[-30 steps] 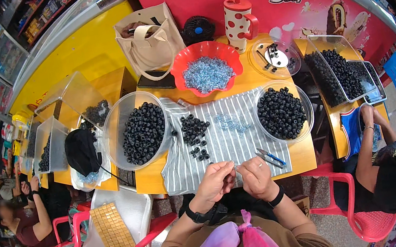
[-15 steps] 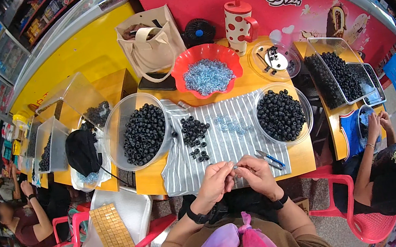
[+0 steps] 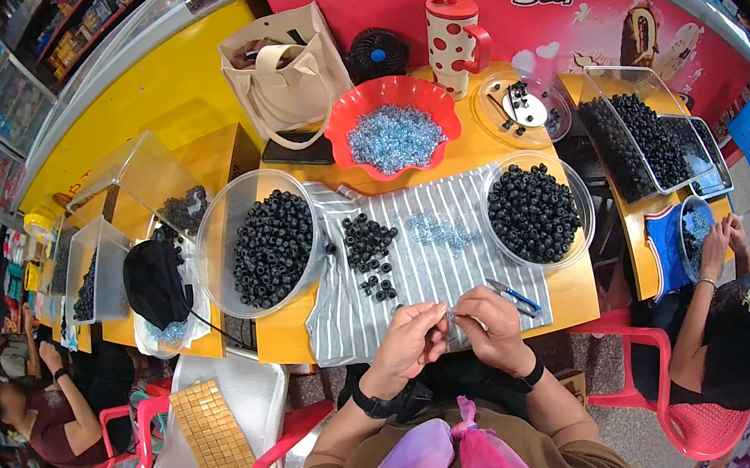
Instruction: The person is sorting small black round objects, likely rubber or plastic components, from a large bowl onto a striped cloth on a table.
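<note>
My left hand (image 3: pixel 409 341) and my right hand (image 3: pixel 492 329) meet above the front edge of a striped grey cloth (image 3: pixel 330 320). The left thumb and fingers pinch a tiny clear bluish piece (image 3: pixel 449 315), too small to tell its kind. My right fingers are closed close beside it; what they hold is mostly hidden. Beyond my hands lie a loose pile of black beads (image 3: pixel 368 240) and a thin scatter of clear blue pieces (image 3: pixel 439 232). A pair of blue-handled thread snips (image 3: pixel 518 298) rests right of my right hand.
Tubs of black beads stand left (image 3: pixel 271 252) and right (image 3: pixel 534 218). Behind are a red scalloped bowl (image 3: pixel 339 117) of clear blue pieces, a beige bag (image 3: pixel 280 85) and a dotted tumbler (image 3: pixel 450 54). Another person's hands (image 3: pixel 722 240) work at the right table.
My right fingers have drawn slightly up and away from the left fingertips. The view has shifted a little; the things on the table stay as they were.
</note>
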`<state>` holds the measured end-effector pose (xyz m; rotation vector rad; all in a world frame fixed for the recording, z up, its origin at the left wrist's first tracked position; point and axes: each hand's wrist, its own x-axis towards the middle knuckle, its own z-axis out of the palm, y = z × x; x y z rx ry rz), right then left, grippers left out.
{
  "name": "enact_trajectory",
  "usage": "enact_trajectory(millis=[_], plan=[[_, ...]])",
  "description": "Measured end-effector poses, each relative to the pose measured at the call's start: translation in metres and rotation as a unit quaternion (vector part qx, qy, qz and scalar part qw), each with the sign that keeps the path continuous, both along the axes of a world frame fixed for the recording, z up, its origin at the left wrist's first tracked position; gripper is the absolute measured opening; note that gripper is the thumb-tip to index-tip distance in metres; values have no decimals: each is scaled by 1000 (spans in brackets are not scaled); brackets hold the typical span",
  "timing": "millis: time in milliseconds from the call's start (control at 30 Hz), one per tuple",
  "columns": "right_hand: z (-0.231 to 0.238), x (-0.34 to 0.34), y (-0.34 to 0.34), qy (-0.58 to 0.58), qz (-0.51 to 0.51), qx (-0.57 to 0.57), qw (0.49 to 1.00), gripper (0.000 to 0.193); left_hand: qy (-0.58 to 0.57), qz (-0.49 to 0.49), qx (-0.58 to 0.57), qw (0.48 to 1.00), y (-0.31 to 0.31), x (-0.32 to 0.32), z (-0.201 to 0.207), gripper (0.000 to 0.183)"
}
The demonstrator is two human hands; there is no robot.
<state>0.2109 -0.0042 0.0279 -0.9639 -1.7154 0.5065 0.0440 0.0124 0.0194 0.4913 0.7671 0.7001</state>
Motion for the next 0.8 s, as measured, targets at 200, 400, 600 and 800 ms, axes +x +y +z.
enact_trajectory(millis=[200,400,600,800], plan=[[-10,0,1,110,34,-79,990,14,19,13,20,1000,2,2,1,29],[-28,-7,8,183,-63,-239,952,8,83,63,41,994,9,9,-9,29],[-17,1,0,219,37,-337,915,7,122,32,135,983,5,1,-5,25],[-6,-2,-3,224,53,-340,912,6,135,20,201,970,-6,-6,-1,26]])
